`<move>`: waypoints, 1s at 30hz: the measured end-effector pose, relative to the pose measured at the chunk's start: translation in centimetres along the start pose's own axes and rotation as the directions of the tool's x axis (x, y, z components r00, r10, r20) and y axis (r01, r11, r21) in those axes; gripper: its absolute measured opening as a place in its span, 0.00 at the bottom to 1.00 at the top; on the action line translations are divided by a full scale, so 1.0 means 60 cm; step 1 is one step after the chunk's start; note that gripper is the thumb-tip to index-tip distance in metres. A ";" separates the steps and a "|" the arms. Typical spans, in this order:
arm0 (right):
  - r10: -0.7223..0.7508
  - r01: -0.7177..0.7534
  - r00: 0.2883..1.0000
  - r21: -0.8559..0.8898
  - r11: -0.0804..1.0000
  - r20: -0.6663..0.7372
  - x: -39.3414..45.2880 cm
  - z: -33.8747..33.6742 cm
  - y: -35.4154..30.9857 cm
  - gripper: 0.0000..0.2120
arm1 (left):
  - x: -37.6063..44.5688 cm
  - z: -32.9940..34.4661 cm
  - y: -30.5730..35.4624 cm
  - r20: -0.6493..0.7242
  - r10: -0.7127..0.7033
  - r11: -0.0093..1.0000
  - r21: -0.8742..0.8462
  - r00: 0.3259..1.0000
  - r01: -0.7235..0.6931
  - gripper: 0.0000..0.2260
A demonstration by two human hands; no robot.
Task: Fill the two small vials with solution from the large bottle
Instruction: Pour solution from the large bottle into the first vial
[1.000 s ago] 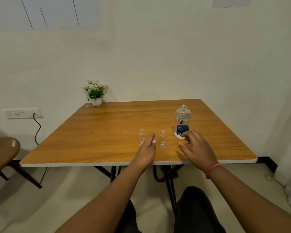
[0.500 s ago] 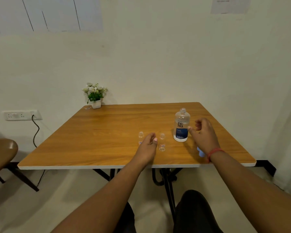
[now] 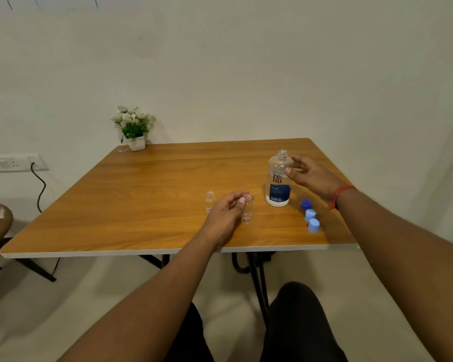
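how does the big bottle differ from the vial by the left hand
The bottle is far taller and wider than the vial. The bottle carries a large blue label; the vial has only a tiny reddish one. The right hand reaches around the bottle; the left hand touches the vial. Both are clear, upright and uncapped.

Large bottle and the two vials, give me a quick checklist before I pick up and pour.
1. Large bottle uncapped: ok, neck open.
2. Right hand gripping the bottle: not ok, fingers spread beside it, not closed round.
3. Right vial steadied: ok, left hand pinches its neck.
4. Left vial upright and uncapped: ok.
5. Blue caps out of the pouring path: ok, right of the bottle.
6. Vials empty: cannot tell.
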State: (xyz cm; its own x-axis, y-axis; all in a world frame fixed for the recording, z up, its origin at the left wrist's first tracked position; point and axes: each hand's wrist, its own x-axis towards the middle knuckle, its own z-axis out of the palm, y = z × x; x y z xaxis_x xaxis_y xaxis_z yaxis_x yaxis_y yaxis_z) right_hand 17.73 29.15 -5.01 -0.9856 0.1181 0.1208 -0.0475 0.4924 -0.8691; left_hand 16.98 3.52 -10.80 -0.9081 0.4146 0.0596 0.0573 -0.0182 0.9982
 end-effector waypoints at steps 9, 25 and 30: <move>-0.024 0.014 0.998 0.164 0.986 0.053 0.027 0.011 0.013 0.33 | 0.016 -0.004 -0.021 0.003 0.009 0.994 -0.113 1.000 -0.009 0.10; -0.026 0.005 0.996 0.242 0.970 0.087 0.026 0.019 0.021 0.37 | 0.014 -0.008 -0.025 0.014 0.022 0.988 -0.150 1.000 -0.020 0.10; -0.016 -0.002 0.998 0.321 0.947 0.053 0.022 0.032 0.013 0.33 | 0.011 -0.008 -0.021 0.006 0.004 0.987 -0.159 1.000 -0.003 0.10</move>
State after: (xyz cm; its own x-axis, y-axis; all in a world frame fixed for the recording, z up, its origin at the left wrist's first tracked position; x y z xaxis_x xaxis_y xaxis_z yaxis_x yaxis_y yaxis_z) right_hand 16.10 28.05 -6.42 -0.9920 0.0643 0.1090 -0.0951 0.1893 -0.9773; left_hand 16.09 3.41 -12.01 -0.9054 0.4198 0.0635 -0.0070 -0.1641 0.9864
